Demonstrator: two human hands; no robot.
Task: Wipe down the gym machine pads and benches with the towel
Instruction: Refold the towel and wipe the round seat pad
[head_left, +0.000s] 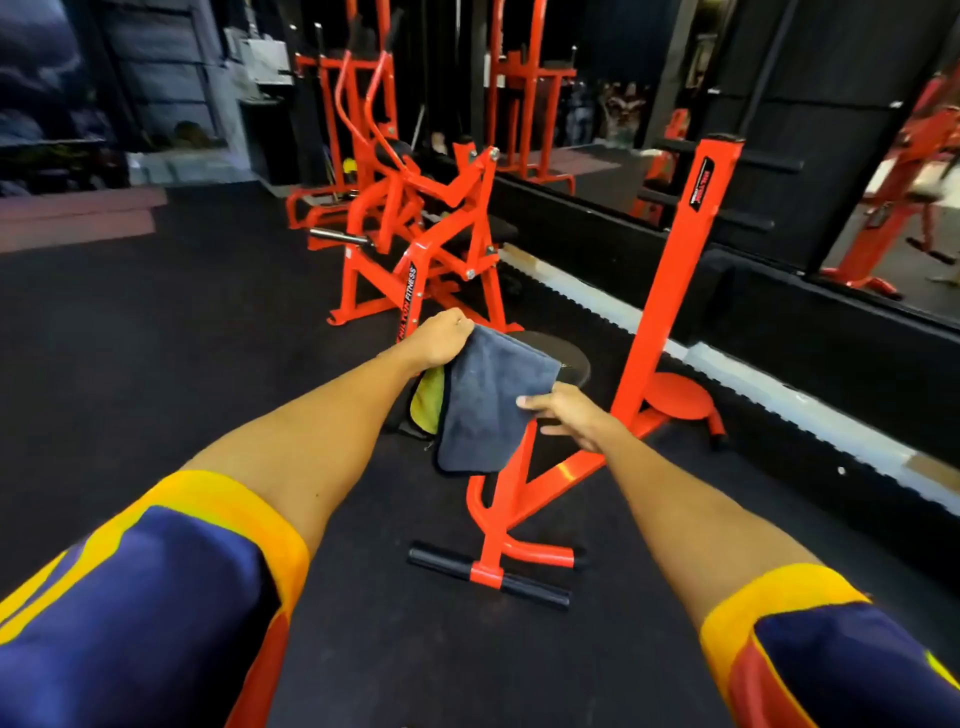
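The left hand (444, 335) has a closed grip on the top of the grey towel (491, 400), which hangs in the middle; the right hand (571, 418) pinches its right edge. The far red machine (415, 249) reads "FITNESS". The label on the right post (675, 270) is too blurred to read.

left hand (441, 338): arm outstretched, fingers closed in a grip
right hand (571, 415): arm outstretched, thumb and fingers pinching
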